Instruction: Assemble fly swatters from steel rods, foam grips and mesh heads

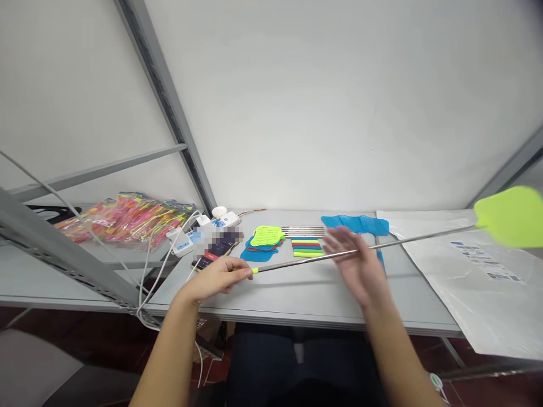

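A yellow-green fly swatter (511,217) with a long, thin metal rod stretches across the view, its head blurred at the right edge. My left hand (220,278) pinches the short yellow-green end of the rod. At the rod's middle, my right hand (360,265) is open with its fingers apart and slightly blurred; the rod crosses its palm and passes behind the thumb. Beyond the rod lie a stack of swatter heads (265,236), yellow-green on top with blue and red below, a row of metal rods (303,232), and several coloured handle tubes (307,253).
Blue plastic pieces (355,224) lie near the wall. A white plastic bag (470,282) covers the table's right side. At left are a power strip (182,243) with white cables, a phone-like dark object (218,249), a metal shelf post (169,102) and bagged colourful goods (131,217).
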`<state>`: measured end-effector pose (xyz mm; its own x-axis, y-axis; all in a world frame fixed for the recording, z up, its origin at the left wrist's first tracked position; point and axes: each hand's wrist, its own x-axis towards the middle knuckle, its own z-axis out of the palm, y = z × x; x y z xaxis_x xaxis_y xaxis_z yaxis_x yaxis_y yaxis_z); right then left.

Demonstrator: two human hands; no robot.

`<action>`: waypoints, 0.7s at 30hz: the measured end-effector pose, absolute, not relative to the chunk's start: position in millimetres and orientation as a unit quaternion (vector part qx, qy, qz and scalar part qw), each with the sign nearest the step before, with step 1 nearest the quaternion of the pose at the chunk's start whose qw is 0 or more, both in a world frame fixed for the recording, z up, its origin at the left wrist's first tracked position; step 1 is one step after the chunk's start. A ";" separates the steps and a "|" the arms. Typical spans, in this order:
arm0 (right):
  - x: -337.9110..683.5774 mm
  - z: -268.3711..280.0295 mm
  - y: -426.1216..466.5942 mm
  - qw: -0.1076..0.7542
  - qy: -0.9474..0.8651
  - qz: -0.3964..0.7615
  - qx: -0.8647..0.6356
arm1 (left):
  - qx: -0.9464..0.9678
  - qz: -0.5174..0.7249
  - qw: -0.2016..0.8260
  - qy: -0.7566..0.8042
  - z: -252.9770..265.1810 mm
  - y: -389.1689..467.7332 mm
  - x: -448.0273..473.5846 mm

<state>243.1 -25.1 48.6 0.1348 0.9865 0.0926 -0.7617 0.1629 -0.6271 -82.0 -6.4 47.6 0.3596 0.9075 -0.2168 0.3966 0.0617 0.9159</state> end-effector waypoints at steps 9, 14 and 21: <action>319.4 25.5 -9.2 0.810 -0.164 0.533 -0.183 | 0.536 0.403 0.502 0.546 46.9 -2.3 -119.1; 244.7 33.7 -12.4 0.777 -0.233 0.534 -0.239 | 0.558 0.411 0.525 0.494 50.2 0.2 -73.4; 216.3 47.4 -31.3 0.700 -0.326 0.587 -0.244 | 0.562 0.393 0.565 0.459 41.9 0.6 -56.3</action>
<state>216.3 -31.3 47.4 0.0992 0.9804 0.1701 -0.6623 0.1926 -0.7241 -56.3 0.6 41.9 0.2702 0.9597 -0.0773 0.0716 0.0600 0.9956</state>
